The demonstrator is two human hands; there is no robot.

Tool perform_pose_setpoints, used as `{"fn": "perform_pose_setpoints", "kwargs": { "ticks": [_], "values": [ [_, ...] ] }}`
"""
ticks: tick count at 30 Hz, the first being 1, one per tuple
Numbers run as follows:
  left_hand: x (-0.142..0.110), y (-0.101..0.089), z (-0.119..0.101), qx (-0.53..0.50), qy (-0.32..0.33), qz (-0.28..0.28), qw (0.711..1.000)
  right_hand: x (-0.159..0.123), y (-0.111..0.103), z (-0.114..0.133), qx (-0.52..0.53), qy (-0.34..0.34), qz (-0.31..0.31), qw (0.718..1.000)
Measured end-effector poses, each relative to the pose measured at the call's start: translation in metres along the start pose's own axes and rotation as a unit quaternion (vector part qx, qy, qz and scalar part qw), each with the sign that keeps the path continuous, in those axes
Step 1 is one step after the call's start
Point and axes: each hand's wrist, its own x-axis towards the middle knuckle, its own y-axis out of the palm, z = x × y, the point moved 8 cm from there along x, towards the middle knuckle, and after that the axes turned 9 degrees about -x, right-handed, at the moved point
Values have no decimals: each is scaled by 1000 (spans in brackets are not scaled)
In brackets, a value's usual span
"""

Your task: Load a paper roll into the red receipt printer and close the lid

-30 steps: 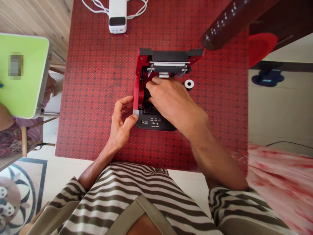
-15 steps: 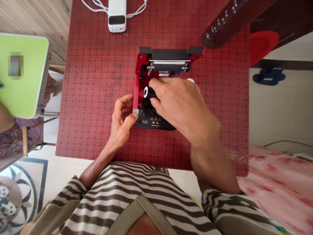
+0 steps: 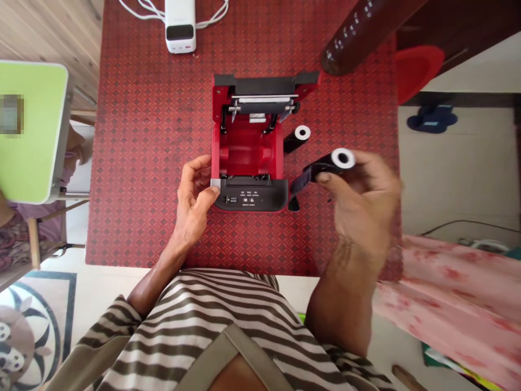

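The right hand, right of the frame's centre, has its grip clamped around a black roll; it looks light and firm, its dangling tail thin and easily creased, so the barrel seems the safer hold. Near mid-frame, the left hand touches an open red device; whether that grip pinches, I cannot tell

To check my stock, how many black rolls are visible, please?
2: one roll in the right hand, the other roll on the table, beside the red device. More could be hidden.
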Motion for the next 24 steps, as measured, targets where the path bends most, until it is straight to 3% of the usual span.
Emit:
{"fn": "perform_pose_setpoints", "kwargs": {
  "ticks": [3, 8, 12, 16, 18, 21, 24],
  "values": [
    [1, -1, -2, -3, 15, -7, 1000, -11, 20, -38, 7, 35, 21, 999],
    [0, -1, -1, 7, 16, -2, 1000, -22, 37, -49, 7, 49, 60, 997],
    [0, -3, -1, 23, 11, -7, 1000, -25, 35, -49, -8, 54, 80, 995],
    [0, -2, 1, 18, 1, -1, 1000, -24, 17, -46, -13, 59, 138, 989],
    [0, -1, 2, 14, -3, 0, 1000, -15, 1, -43, -7, 54, 155, 986],
    [0, 0, 0, 4, 0, -1, 1000, 14, -15, -42, -12, 40, 127, 991],
    [1, 0, -2, -7, 5, -7, 1000, 49, 0, -48, -21, 29, 119, 992]
  ]
}}
